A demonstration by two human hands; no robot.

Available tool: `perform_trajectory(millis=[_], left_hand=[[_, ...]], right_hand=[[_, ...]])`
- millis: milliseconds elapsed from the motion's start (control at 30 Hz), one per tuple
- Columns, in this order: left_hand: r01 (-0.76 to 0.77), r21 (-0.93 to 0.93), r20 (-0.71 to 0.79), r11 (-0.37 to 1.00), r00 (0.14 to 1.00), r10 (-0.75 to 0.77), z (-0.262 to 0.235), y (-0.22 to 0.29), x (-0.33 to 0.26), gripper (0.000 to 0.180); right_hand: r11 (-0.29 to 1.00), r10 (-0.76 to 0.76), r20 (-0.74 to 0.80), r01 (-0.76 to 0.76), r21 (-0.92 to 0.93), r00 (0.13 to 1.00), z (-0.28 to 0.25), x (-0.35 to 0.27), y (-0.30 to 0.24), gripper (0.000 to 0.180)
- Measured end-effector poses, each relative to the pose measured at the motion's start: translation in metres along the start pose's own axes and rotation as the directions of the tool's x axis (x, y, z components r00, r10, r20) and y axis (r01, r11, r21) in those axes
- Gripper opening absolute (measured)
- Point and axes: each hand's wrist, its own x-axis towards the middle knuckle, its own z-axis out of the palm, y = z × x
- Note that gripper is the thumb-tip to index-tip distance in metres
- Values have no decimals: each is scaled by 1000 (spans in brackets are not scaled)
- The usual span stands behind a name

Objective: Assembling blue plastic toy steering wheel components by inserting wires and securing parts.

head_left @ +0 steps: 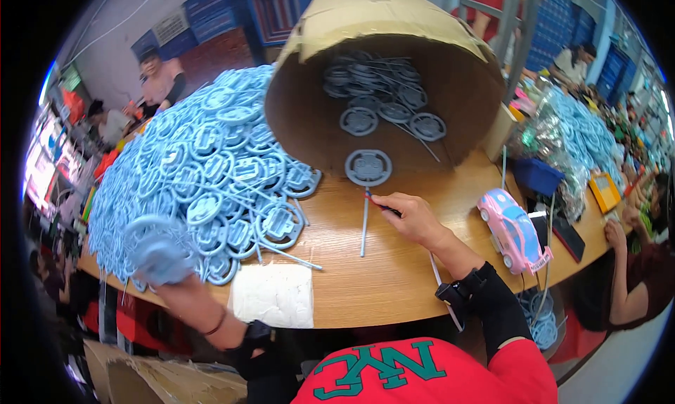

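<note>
My left hand (167, 265) is blurred at the lower left and closed around a light blue plastic part (156, 248), close to a big heap of light blue round plastic parts (204, 165). My right hand (411, 218) rests on the wooden table (380, 277) and pinches a small thin tool (378, 203) with a reddish tip. Just beyond its fingers a grey-blue round part (368, 168) lies at the mouth of a tipped cardboard box (394, 81), with a thin plastic stem (364, 225) running down from it. More round parts (383, 95) lie inside the box.
A white cloth (273, 295) lies at the near table edge. A pink and blue toy car (513, 230) stands at right, beside a dark phone (567, 237). Another pile of blue parts (580, 133) and a blue tray (538, 176) sit far right. Other people sit around the tables.
</note>
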Motion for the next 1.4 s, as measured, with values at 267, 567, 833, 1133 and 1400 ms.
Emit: perform_trajectory(millis=[267, 567, 833, 1133, 1400], left_hand=[[-561, -479, 60, 675, 746, 663, -59, 143, 43, 53], [285, -357, 225, 890, 950, -215, -14, 29, 25, 30], [-176, 504, 837, 845, 338, -429, 90, -110, -69, 92], [672, 613, 767, 415, -383, -515, 105, -140, -128, 51], [619, 664, 716, 420, -363, -596, 101, -136, -136, 36]], right_hand=[[973, -58, 159, 91, -210, 986, 41, 29, 10, 33], [961, -80, 204, 130, -244, 976, 34, 23, 8, 38], [969, -44, -63, 58, 241, 997, -4, 26, -42, 44], [844, -35, -107, 87, 529, 994, -39, 11, -64, 49], [838, 13, -131, 61, 542, 991, -36, 14, -55, 48]])
